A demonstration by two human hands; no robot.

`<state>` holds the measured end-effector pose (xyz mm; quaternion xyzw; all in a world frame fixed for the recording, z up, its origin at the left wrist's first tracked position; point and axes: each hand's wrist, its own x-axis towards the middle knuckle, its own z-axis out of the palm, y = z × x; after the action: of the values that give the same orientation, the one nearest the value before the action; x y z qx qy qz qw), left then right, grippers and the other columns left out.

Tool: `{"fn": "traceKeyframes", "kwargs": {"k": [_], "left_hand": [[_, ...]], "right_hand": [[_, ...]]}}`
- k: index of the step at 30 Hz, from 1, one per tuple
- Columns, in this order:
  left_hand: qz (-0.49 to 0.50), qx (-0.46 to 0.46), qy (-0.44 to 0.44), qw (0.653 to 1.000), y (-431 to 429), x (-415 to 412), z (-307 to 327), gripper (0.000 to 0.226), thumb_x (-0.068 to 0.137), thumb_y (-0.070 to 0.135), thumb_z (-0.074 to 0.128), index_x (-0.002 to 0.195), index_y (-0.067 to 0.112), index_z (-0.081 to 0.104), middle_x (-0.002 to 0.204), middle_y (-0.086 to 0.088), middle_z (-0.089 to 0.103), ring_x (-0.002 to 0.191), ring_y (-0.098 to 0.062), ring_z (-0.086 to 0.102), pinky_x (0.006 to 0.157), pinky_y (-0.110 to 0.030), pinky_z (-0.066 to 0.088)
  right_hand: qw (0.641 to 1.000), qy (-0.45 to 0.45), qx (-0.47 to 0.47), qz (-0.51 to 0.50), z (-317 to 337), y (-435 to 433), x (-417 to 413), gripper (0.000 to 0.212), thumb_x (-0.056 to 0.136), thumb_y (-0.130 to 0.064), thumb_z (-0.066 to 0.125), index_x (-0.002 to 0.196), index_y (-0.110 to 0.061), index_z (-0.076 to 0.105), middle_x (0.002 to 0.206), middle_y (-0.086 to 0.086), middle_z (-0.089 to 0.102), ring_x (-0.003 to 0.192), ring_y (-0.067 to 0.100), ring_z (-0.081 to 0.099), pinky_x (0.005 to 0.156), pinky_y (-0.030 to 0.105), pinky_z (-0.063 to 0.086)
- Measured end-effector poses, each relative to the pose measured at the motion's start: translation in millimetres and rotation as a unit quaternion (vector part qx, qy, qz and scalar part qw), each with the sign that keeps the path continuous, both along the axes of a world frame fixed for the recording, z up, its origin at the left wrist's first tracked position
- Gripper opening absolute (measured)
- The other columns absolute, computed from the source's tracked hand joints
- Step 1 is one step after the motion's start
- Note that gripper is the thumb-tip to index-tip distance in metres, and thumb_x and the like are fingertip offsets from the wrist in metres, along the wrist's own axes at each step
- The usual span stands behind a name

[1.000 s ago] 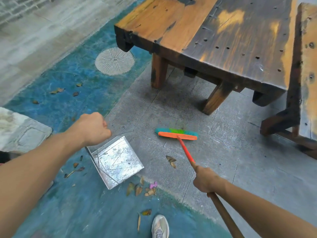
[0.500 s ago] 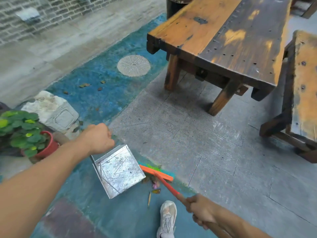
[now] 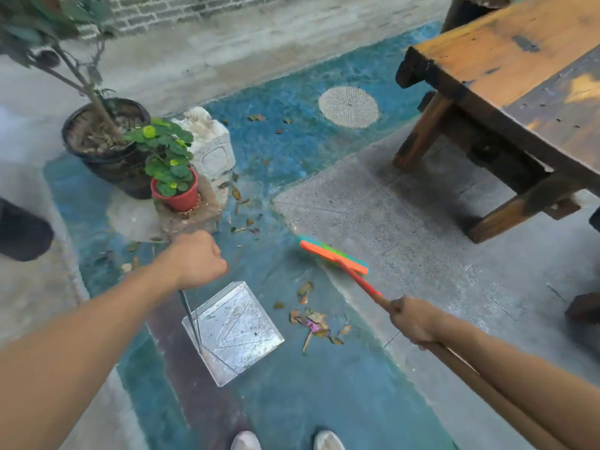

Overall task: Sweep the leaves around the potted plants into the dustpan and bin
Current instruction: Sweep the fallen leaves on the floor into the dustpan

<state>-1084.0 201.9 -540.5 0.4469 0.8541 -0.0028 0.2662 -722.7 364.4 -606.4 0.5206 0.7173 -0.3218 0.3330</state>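
My left hand [image 3: 196, 258] grips the thin upright handle of a shiny metal dustpan [image 3: 234, 331], which rests flat on the blue floor. My right hand [image 3: 410, 321] holds the wooden broom handle; the orange and green broom head [image 3: 334, 254] hovers blurred just past a small pile of dry leaves [image 3: 313, 319]. That pile lies right of the dustpan's open edge. More leaves [image 3: 242, 209] are scattered beside a red pot [image 3: 177, 194] with a green plant and a large black pot [image 3: 108, 151] holding a small tree.
A white carved stone block [image 3: 211, 147] stands behind the red pot. A heavy wooden table [image 3: 506, 92] fills the upper right, its legs on grey paving. A round drain cover [image 3: 348, 106] sits in the blue strip. My shoes [image 3: 246, 440] show at the bottom edge.
The broom head has swung out from beside the dustpan to the far right of the leaf pile. The view has turned left, bringing both pots into sight. My left hand still holds the dustpan handle.
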Motion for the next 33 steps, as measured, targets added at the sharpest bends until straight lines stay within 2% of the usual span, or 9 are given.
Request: {"fn": "traceKeyframes", "kwargs": {"k": [3,7,11,15,20,23,28,31,33], "left_hand": [[0.033,-0.03,0.008,0.999,-26.5,7.8,-22.4,0.034,0.072,0.02,0.061,0.046,0.006,0.045,0.047,-0.006,0.041,0.059,-0.031,0.043,0.058,-0.031,0.044],[0.053,-0.071,0.038,0.995,-56.4,14.4,-48.3,0.038,0.078,0.022,0.057,0.045,0.009,0.042,0.046,-0.002,0.039,0.062,-0.031,0.05,0.053,-0.027,0.038],[0.096,-0.081,0.061,0.99,-75.9,19.0,-61.6,0.039,0.081,0.025,0.06,0.048,0.009,0.045,0.048,-0.001,0.043,0.052,-0.02,0.044,0.047,-0.026,0.032],[0.132,-0.076,0.068,0.986,-90.0,28.4,-63.0,0.039,0.078,0.023,0.061,0.047,0.008,0.044,0.047,-0.002,0.042,0.049,-0.02,0.042,0.046,-0.026,0.032],[0.149,-0.077,0.046,0.985,-92.5,36.2,-57.4,0.039,0.077,0.022,0.06,0.046,0.011,0.038,0.047,-0.004,0.04,0.053,-0.026,0.046,0.05,-0.027,0.034],[0.176,-0.046,0.031,0.983,-87.7,26.6,-47.3,0.039,0.076,0.02,0.06,0.045,0.01,0.037,0.051,-0.016,0.045,0.07,-0.035,0.061,0.051,-0.027,0.034],[0.209,-0.023,0.009,0.978,-73.8,0.2,-32.6,0.039,0.075,0.018,0.061,0.045,0.011,0.036,0.042,0.0,0.037,0.046,-0.021,0.037,0.044,-0.025,0.031],[0.224,-0.011,-0.013,0.974,-68.0,-20.3,-30.5,0.041,0.074,0.016,0.06,0.043,0.012,0.034,0.045,-0.003,0.037,0.051,-0.024,0.036,0.049,-0.028,0.034],[0.226,-0.003,-0.023,0.974,-63.8,-34.4,-31.8,0.041,0.072,0.018,0.06,0.042,0.01,0.034,0.045,-0.002,0.036,0.053,-0.026,0.037,0.05,-0.029,0.034]], "right_hand": [[0.989,-0.03,0.041,0.136,-24.9,-13.1,-14.4,0.049,0.083,-0.011,0.04,0.131,-0.015,0.051,0.102,0.014,0.066,0.084,0.029,0.067,0.064,0.027,0.051],[0.976,-0.037,-0.019,0.214,-40.8,-42.4,1.3,0.079,0.079,-0.012,0.036,0.154,-0.032,0.018,0.082,0.003,0.05,0.075,0.028,0.066,0.062,0.035,0.058],[0.96,-0.063,-0.039,0.271,-27.2,-31.2,53.8,0.08,0.08,-0.011,0.032,0.151,-0.045,0.015,0.091,0.003,0.049,0.063,0.018,0.055,0.046,0.025,0.049],[0.949,-0.045,-0.013,0.313,-7.3,-12.8,102.8,0.073,0.087,-0.02,0.035,0.145,-0.058,0.013,0.093,0.004,0.059,0.088,0.024,0.065,0.071,0.029,0.05],[0.946,-0.064,0.06,0.312,-12.5,-5.4,135.7,0.092,0.092,-0.041,0.047,0.119,-0.076,-0.033,0.072,-0.002,0.048,0.057,0.013,0.048,0.064,0.03,0.05],[0.948,-0.037,0.074,0.308,-11.0,9.6,122.8,0.086,0.092,-0.049,0.049,0.118,-0.081,-0.026,0.076,0.001,0.058,0.065,0.016,0.062,0.07,0.032,0.058],[0.945,0.017,0.094,0.312,3.8,19.9,54.1,0.075,0.095,-0.036,0.037,0.125,-0.081,-0.015,0.082,0.001,0.068,0.072,0.014,0.064,0.071,0.027,0.052],[0.948,0.046,0.062,0.31,15.3,31.7,-10.2,0.068,0.094,-0.028,0.037,0.146,-0.06,0.007,0.097,0.0,0.069,0.075,0.016,0.057,0.076,0.027,0.048],[0.954,0.037,0.054,0.292,14.4,45.5,-55.4,0.057,0.095,-0.027,0.039,0.15,-0.039,0.028,0.113,-0.001,0.068,0.093,0.02,0.062,0.082,0.028,0.046]]}}
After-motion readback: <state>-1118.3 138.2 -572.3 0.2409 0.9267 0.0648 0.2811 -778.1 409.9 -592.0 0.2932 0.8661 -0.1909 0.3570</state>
